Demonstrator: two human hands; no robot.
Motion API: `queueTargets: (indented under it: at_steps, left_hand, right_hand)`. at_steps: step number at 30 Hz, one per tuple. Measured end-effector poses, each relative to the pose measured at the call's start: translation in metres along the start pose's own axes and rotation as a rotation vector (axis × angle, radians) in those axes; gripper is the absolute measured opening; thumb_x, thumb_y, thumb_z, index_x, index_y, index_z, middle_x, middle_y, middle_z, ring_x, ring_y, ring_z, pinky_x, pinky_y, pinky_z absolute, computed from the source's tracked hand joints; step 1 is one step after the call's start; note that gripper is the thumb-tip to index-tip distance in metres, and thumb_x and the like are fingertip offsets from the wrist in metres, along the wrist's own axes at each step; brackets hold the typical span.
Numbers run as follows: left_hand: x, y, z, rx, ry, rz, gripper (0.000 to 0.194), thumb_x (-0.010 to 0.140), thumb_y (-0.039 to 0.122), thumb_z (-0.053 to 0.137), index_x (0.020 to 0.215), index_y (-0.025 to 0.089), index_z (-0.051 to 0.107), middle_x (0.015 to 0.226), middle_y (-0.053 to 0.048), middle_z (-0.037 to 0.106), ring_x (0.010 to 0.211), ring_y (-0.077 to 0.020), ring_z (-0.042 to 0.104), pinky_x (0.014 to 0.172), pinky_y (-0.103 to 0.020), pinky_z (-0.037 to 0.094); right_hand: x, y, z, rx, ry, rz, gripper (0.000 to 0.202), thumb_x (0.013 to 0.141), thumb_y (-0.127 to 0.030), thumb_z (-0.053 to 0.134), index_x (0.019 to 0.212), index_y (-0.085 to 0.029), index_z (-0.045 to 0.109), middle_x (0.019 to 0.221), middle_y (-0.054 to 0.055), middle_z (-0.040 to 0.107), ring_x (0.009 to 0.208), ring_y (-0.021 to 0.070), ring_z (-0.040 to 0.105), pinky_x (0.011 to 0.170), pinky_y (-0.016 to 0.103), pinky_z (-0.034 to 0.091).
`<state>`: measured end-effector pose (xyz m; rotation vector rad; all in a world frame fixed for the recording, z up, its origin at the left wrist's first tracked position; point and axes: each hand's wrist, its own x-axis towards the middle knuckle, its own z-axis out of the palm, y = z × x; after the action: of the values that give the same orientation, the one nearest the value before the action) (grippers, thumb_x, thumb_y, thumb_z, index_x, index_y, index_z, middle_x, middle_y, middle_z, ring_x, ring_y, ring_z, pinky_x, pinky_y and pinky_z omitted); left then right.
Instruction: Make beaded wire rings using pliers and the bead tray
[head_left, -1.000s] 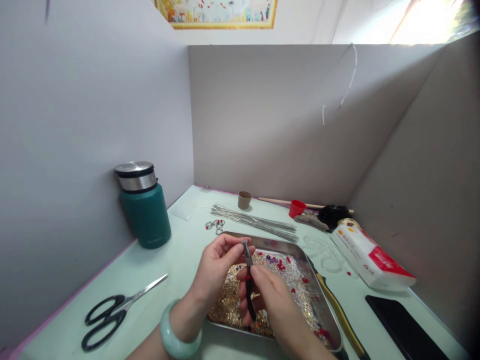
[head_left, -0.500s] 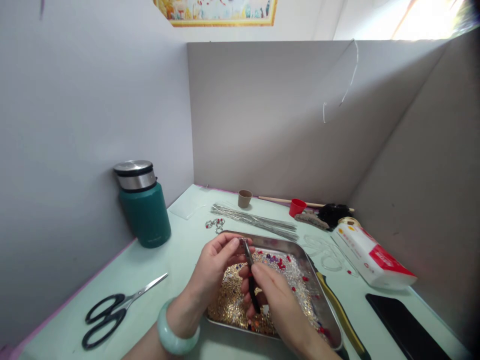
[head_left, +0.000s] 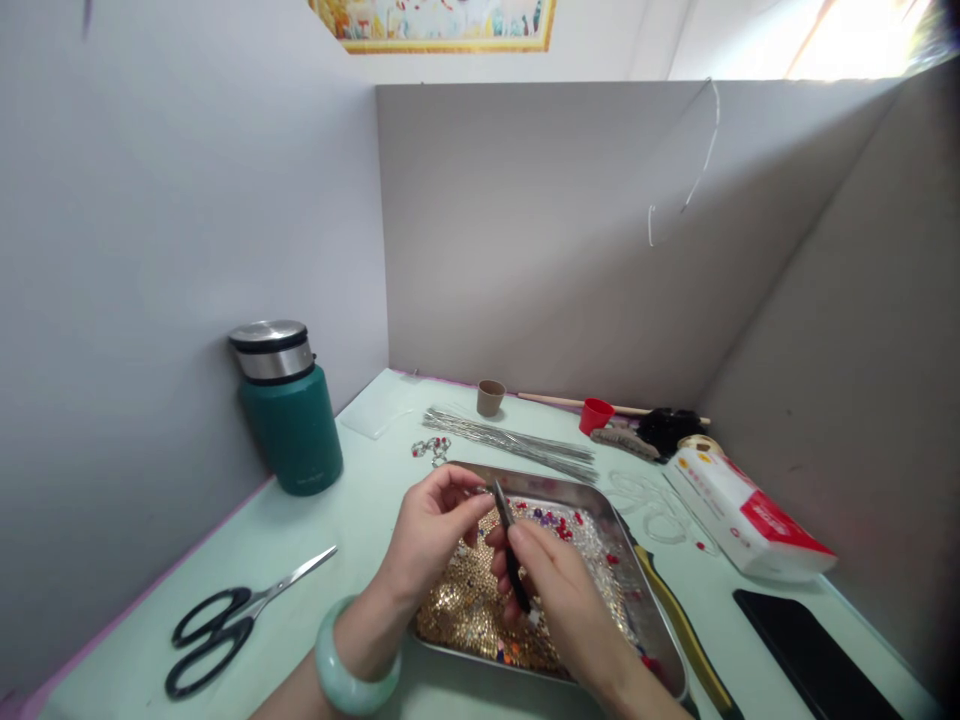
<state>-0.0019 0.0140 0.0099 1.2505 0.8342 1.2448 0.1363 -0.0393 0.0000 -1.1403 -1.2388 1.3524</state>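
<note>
My right hand (head_left: 551, 580) is wrapped round a pair of small dark-handled pliers (head_left: 510, 545), their metal jaws pointing up and away from me. Just left of the jaws, my left hand (head_left: 435, 525) is closed in a pinch, thumb against fingers. Whatever sits in that pinch is too small to make out. Both hands are above a metal tray (head_left: 664, 650) of gold, clear, red and purple beads (head_left: 469, 605). A pale green bangle (head_left: 356, 660) circles my left wrist.
Scissors (head_left: 247, 620) and a green flask (head_left: 292, 420) stand to the left. Behind the tray lie thin wires (head_left: 517, 443), a beaded piece (head_left: 431, 448), a brown cup (head_left: 490, 398) and a red cup (head_left: 596, 415). Rightward are a tissue pack (head_left: 750, 510), a black phone (head_left: 814, 650) and a yellow-black handle (head_left: 686, 625).
The pliers have shifted slightly right, and their tips have come away from my left fingertips. My left fingers have drawn closer together.
</note>
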Motion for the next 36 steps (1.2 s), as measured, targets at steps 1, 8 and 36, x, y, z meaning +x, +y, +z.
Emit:
queueTargets:
  at_steps: [1,8,36]
  left_hand:
    - [0.0002,-0.0001,-0.0001,-0.022,0.002,-0.004,0.015,0.072,0.022,0.070,0.080,0.015,0.060,0.067,0.002,0.062,0.055,-0.0079,0.055,0.054,-0.020,0.045]
    - [0.0012,0.0023,-0.0021,-0.101,0.032,-0.076,0.017,0.075,0.024,0.067,0.086,0.012,0.062,0.069,-0.003,0.068,0.066,-0.0124,0.063,0.067,-0.025,0.051]
    - [-0.0022,0.0017,0.0014,-0.013,0.073,0.005,0.013,0.074,0.023,0.068,0.081,0.013,0.064,0.078,-0.005,0.070,0.071,-0.0152,0.064,0.071,-0.029,0.052]
  right_hand:
    - [-0.0002,0.0002,-0.0004,-0.016,0.006,-0.005,0.034,0.091,-0.046,0.045,0.093,-0.015,0.060,0.074,0.003,0.055,0.061,0.0125,0.050,0.048,0.022,0.042]
    - [-0.0021,-0.0027,0.0004,-0.098,0.011,-0.040,0.034,0.092,-0.045,0.043,0.092,-0.015,0.061,0.073,0.002,0.053,0.064,0.0141,0.051,0.050,0.023,0.041]
    - [-0.0040,0.0000,0.0005,-0.393,0.071,-0.152,0.033,0.095,-0.040,0.036,0.084,-0.019,0.059,0.072,0.001,0.056,0.067,0.0158,0.052,0.057,0.025,0.038]
